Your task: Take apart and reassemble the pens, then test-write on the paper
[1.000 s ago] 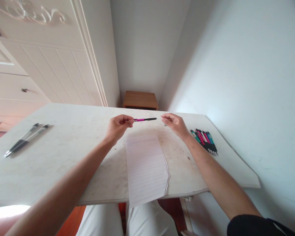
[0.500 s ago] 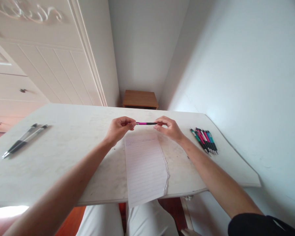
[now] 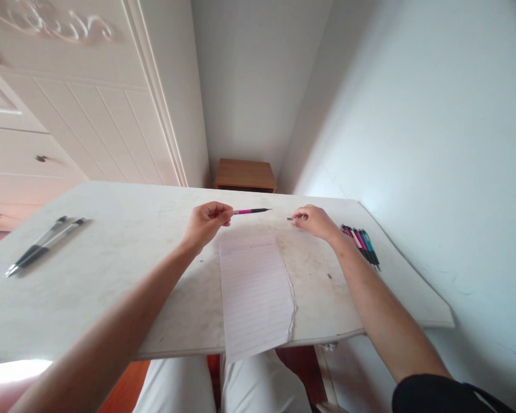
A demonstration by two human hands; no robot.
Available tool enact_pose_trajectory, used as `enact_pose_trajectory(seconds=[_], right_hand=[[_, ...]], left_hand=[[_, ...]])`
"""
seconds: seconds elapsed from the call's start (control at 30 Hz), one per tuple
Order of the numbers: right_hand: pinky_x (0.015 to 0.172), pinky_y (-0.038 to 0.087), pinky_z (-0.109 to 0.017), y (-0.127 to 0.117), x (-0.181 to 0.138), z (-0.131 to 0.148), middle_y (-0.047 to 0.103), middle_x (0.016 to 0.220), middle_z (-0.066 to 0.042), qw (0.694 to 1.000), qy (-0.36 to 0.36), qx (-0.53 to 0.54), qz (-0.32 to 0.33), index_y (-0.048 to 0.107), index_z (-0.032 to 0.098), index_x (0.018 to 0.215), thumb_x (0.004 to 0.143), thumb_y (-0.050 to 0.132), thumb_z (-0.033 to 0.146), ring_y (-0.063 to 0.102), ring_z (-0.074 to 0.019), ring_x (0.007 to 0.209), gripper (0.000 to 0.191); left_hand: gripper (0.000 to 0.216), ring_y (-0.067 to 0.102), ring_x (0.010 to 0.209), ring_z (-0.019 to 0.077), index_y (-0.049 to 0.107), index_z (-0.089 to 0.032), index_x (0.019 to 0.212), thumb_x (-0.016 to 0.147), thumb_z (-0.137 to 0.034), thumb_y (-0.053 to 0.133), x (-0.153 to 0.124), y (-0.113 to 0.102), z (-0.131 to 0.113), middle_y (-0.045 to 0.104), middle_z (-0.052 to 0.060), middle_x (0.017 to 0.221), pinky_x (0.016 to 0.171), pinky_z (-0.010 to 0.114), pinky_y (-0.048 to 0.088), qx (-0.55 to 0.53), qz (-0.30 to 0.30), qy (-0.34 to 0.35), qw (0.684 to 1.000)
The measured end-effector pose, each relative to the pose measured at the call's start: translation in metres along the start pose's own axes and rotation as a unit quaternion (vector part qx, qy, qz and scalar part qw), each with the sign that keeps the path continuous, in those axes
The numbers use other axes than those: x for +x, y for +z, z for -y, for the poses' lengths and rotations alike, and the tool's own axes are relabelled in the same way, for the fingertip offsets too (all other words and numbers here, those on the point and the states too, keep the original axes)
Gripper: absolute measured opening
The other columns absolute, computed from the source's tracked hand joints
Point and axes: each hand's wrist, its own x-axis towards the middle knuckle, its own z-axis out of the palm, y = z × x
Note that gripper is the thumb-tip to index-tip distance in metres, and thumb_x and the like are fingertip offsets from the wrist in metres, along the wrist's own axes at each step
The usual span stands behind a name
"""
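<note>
pink pen (image 3: 250, 211), jutting rightward from left hand (image 3: 206, 221) grip

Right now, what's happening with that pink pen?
A person at a white table holds a pink pen by one end in the left hand, its tip pointing sideways above the table. The right hand pinches a small dark piece, a little apart from the pen's tip. A sheet of lined paper lies under the hands and hangs over the table's near edge. A bunch of coloured pens lies on the right and two dark pens on the left.
</note>
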Motion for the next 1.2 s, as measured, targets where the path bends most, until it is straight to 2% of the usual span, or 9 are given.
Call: enact_pose_trajectory(seconds=[0.17,0.37,0.57,0.73,1.2], right_hand=[[0.069,0.046,-0.028,0.008,0.001,0.005,0.069,0.078,-0.003,0.999,-0.041,0.012,-0.001,0.076,0.022,0.079,0.078,0.067,0.019,0.061,-0.0161,0.069,0.01],[0.072,0.045,-0.029,0.011,0.002,0.011,0.068,0.08,-0.005,0.999,-0.051,0.008,0.001,0.074,0.02,0.078,0.082,0.062,0.018,0.06,-0.0172,0.073,0.013],[0.077,0.045,-0.029,0.013,-0.002,0.034,0.071,0.087,-0.005,0.994,-0.077,0.07,-0.03,0.071,0.02,0.085,0.088,0.057,0.022,0.064,-0.0184,0.082,0.014],[0.068,0.046,-0.026,0.011,-0.008,0.055,0.071,0.08,-0.002,0.988,-0.075,0.133,-0.038,0.069,0.02,0.091,0.091,0.055,0.026,0.065,-0.0147,0.067,0.015],[0.072,0.048,-0.027,0.008,-0.01,0.058,0.076,0.088,-0.004,0.991,-0.103,0.074,-0.047,0.072,0.021,0.09,0.091,0.058,0.025,0.069,-0.0176,0.076,0.015]], left_hand=[[0.039,0.064,0.062,0.0152,0.072,-0.013,0.081,0.064,-0.047,0.081,0.0,0.0,-0.001,0.068,0.004,0.067,0.065,0.029,0.055,0.007,-0.003,-0.003,1.0],[0.04,0.064,0.063,0.0152,0.072,-0.013,0.081,0.063,-0.047,0.082,0.001,0.0,0.0,0.068,0.004,0.068,0.066,0.03,0.055,0.008,0.0,-0.008,1.0],[0.038,0.063,0.061,0.0141,0.072,-0.013,0.079,0.062,-0.045,0.083,0.0,0.0,0.0,0.067,0.003,0.066,0.065,0.029,0.054,0.003,0.001,-0.014,1.0],[0.038,0.063,0.061,0.0147,0.072,-0.013,0.078,0.061,-0.045,0.082,0.0,0.0,-0.001,0.067,0.003,0.066,0.065,0.029,0.054,0.019,0.004,-0.02,1.0],[0.036,0.062,0.063,0.0153,0.072,-0.013,0.08,0.063,-0.044,0.079,-0.003,0.002,-0.004,0.069,0.005,0.07,0.066,0.029,0.052,0.049,0.012,-0.023,0.998]])
